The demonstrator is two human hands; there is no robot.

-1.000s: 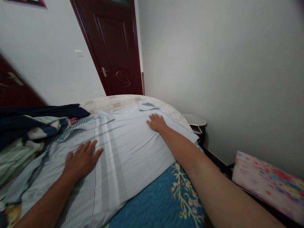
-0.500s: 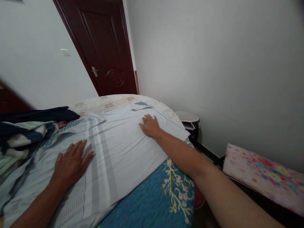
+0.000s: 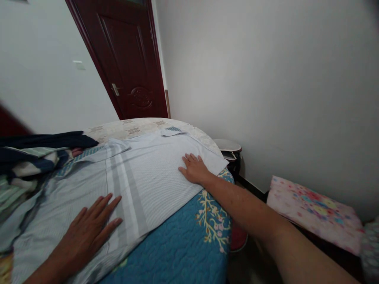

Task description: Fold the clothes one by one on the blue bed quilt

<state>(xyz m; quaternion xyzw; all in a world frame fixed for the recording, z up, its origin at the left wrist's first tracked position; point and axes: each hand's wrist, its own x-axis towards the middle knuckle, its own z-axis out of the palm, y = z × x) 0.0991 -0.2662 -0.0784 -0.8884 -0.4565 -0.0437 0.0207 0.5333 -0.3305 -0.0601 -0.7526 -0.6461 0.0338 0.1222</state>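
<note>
A light grey, finely striped shirt (image 3: pixel 156 177) with grey and white bands lies spread across the table. My left hand (image 3: pixel 89 223) rests flat on its near left part, fingers apart, beside the bands. Farther right, my right hand (image 3: pixel 194 169) lies palm down on the shirt near its right edge, fingers spread. Neither hand grips the cloth. The shirt's collar (image 3: pixel 173 132) points toward the far side. Beneath the shirt is a blue quilted cloth (image 3: pixel 177 248) with embroidered flowers.
A pile of dark and striped clothes (image 3: pixel 38 156) lies at the table's left. The patterned tablecloth (image 3: pixel 139 125) shows at the far edge. Beyond the right edge stand a round stool-like object (image 3: pixel 227 146) and a pink floral cloth-covered piece (image 3: pixel 314 213). A dark red door (image 3: pixel 127 59) stands behind.
Both hands have slid nearer to me over the shirt, the right one also slightly rightward. My left fingers are spread wider. The view has shifted a little to the right.
</note>
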